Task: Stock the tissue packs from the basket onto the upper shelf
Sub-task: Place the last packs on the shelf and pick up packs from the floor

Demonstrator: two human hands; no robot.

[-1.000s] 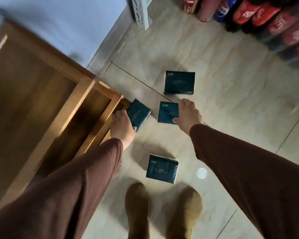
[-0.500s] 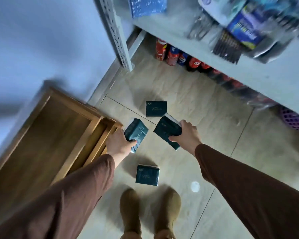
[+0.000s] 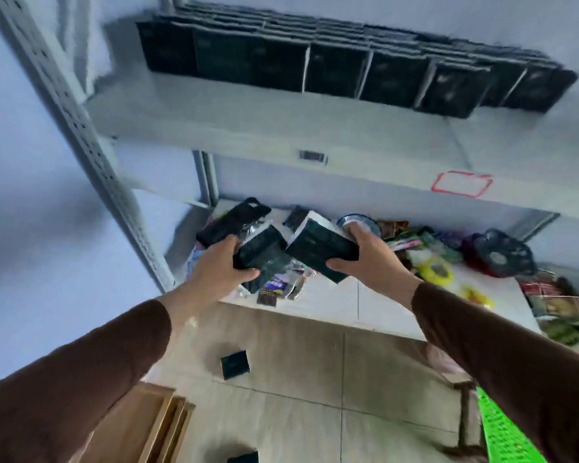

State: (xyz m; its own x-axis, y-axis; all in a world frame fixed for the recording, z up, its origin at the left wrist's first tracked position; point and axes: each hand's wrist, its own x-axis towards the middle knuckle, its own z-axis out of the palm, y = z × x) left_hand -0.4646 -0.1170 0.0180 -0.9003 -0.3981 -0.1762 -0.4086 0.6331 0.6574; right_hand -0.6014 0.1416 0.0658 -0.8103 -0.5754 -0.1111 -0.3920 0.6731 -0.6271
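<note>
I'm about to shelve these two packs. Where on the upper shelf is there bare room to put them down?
Each hand, left hand and right hand, grips a dark tissue pack. The grey upper shelf is bare along its front strip, before the row of dark packs standing at its back, widest at its left front. The white lower shelf is crowded with mixed goods.

Both brown-sleeved arms outstretched, left hand (image 3: 219, 267) and right hand (image 3: 368, 257) each clasped around something dark.

Dark teal tissue packs (image 3: 321, 250), brown sleeves (image 3: 81, 375), pale grey perforated shelf upright (image 3: 81, 135), neon green basket (image 3: 502, 432), red-outlined label (image 3: 462, 183), beige floor tiles (image 3: 298, 355)
</note>
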